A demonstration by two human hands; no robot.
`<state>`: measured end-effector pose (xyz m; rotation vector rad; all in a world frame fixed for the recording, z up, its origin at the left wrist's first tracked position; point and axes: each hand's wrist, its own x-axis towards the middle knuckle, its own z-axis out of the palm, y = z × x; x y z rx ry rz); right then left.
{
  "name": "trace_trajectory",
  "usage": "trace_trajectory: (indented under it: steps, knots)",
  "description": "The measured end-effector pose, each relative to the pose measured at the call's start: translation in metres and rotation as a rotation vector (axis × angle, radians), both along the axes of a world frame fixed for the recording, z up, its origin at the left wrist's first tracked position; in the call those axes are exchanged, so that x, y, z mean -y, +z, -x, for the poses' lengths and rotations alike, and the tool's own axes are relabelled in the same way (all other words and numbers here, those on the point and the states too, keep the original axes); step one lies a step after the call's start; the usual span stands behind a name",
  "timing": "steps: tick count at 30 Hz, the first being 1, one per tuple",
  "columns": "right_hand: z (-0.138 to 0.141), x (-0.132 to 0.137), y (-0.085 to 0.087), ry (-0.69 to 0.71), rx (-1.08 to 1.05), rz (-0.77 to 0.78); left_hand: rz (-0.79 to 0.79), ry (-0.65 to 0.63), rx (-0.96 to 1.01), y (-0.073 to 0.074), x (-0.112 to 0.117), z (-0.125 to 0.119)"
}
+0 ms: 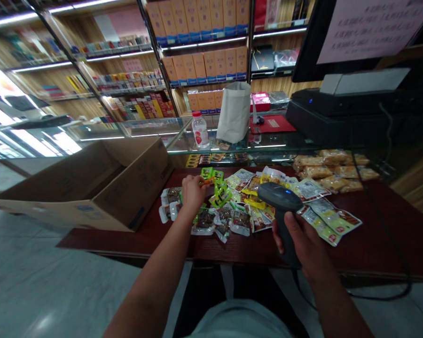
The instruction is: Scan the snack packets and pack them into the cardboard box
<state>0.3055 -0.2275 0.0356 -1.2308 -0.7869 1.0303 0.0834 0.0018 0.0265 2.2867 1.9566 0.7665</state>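
My right hand (305,241) is wrapped round the handle of a dark barcode scanner (280,196), its head tilted over the packets. The fingers of my left hand (192,193) are pinched on a small orange packet (207,182), too small to identify further. Just beyond that hand lie several green snack packets (220,192). Nearer me are clear vacuum packs (239,220) of dark food, with more of them (171,196) left of the hand. Flat yellow-green and white pouches (333,216) spread out around and behind the scanner.
An open cardboard box (127,188) stands at the left of the dark red counter (380,230). Wrapped tan snacks (334,171) are stacked at right. A bottle (200,130) and a white paper bag (234,112) stand on glass behind. The scanner's cable (380,296) loops at right, below a monitor (310,42).
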Motion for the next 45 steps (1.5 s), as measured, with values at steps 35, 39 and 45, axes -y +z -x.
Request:
trace_trajectory:
  steps: [35, 39, 45]
  knots:
    - [0.038, -0.010, 0.020, 0.192, 0.002, -0.061, 0.117, -0.113, 1.262, -0.025, 0.089, -0.028]
    - [0.038, -0.011, 0.018, 0.165, 0.017, -0.075, 0.080, -0.099, 1.159, -0.024, 0.090, -0.027]
    - [0.038, -0.013, 0.016, 0.161, 0.010, -0.074, 0.139, -0.087, 1.220, -0.020, 0.089, -0.027]
